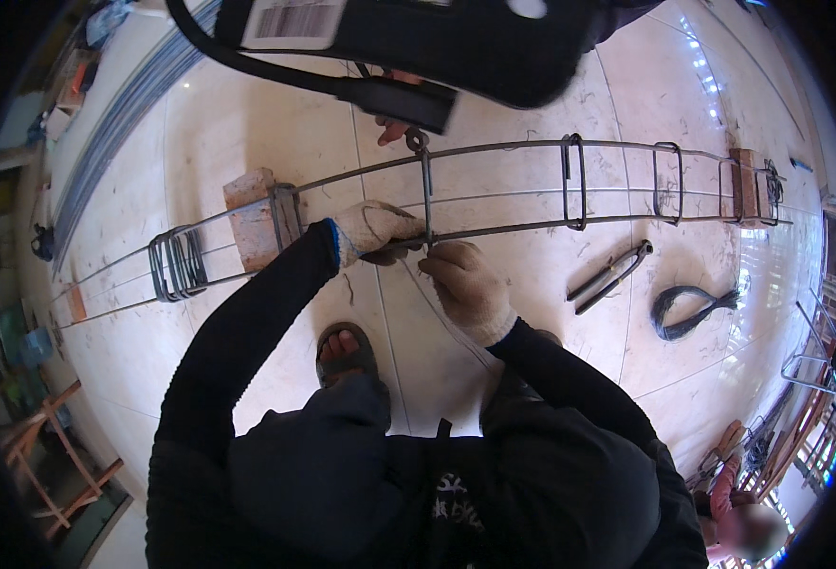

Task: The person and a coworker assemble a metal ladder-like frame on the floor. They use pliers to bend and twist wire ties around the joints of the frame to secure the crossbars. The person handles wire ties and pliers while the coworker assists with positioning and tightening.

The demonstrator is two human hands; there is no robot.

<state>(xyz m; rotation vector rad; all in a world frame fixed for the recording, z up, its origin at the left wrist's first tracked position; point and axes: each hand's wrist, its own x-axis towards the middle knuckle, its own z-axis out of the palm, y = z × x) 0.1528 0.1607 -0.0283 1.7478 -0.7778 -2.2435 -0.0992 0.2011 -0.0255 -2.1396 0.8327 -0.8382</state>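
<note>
While the left hand (377, 230) clamps its fingers on the lower rod (503, 230) beside the stirrup (427, 190), slackening could let that stirrup skew; whether the adjacent right hand (472, 292) has fingers pinching anything, I cannot tell.

The long frame (503, 229) of thin dark steel rods lies crosswise above the tiled floor (494, 190), passing over one reddish brick block (249, 220) toward its left end and another (746, 187) toward its right. Near its middle, a narrow steel hoop (427, 190) spans from the upper rod to the lower rod.
</note>
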